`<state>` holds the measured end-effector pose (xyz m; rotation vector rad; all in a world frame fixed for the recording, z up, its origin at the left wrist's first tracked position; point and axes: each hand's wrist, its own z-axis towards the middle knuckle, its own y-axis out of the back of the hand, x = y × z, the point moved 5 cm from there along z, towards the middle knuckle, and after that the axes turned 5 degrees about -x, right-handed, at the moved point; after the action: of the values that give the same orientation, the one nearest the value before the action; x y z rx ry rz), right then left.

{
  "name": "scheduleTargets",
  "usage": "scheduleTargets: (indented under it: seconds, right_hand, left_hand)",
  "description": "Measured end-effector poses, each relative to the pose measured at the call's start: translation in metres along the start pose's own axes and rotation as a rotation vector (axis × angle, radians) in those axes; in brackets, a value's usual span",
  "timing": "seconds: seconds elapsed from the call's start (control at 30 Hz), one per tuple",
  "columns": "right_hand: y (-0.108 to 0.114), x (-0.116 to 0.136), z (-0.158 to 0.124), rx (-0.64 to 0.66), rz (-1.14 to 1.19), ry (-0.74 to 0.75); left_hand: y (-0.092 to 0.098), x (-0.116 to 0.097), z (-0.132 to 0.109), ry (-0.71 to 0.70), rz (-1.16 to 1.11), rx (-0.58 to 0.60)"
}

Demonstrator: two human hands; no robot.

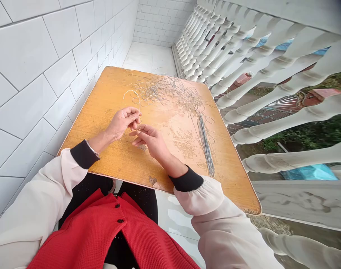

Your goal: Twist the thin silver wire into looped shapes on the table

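Head view, near to far: left hand [121, 122] pinches a thin wire [131, 98] between thumb and fingers, the wire's loop rising ahead of the hand. Right hand [150, 142] lies just beside it, fingers loosely extended, not clenched; whether they grip the wire cannot be told. Both hands work above a wooden tabletop [103, 108]. Right of the right hand lies a bundle of straight wires [205, 145]; ahead of both hands, a wire tangle [167, 91]. Farther out: tiled wall [27, 74] left of the hands, white balusters [271, 69] to their right.
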<state>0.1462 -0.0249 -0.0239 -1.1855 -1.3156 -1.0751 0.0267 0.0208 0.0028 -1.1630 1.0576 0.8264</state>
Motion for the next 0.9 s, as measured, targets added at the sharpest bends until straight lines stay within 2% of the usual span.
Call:
scheduleTargets:
  seconds: [0.17,0.37,0.43,0.57,0.63,0.8,0.9]
  right_hand:
    - [0.010,0.013,0.002,-0.062,-0.115,0.138]
    - [0.018,0.008,0.009,-0.135,0.030,0.088]
    - [0.025,0.011,0.011,-0.178,0.089,0.120]
    - [0.039,0.017,0.014,-0.232,0.190,0.142]
    - [0.045,0.019,0.015,-0.239,0.198,0.157]
    - [0.055,0.024,0.019,-0.215,0.186,0.206]
    - [0.060,0.030,0.019,-0.214,0.158,0.244]
  left_hand:
    - [0.000,0.003,0.002,0.025,0.038,0.036]
    - [0.001,0.008,0.002,0.032,0.123,0.049]
    - [0.000,0.013,0.000,0.077,0.161,0.099]
    - [-0.009,0.025,-0.008,0.177,0.215,0.291]
    - [-0.012,0.026,-0.011,0.183,0.211,0.329]
    - [-0.014,0.023,-0.014,0.182,0.217,0.288]
    - [-0.015,0.022,-0.015,0.189,0.253,0.318]
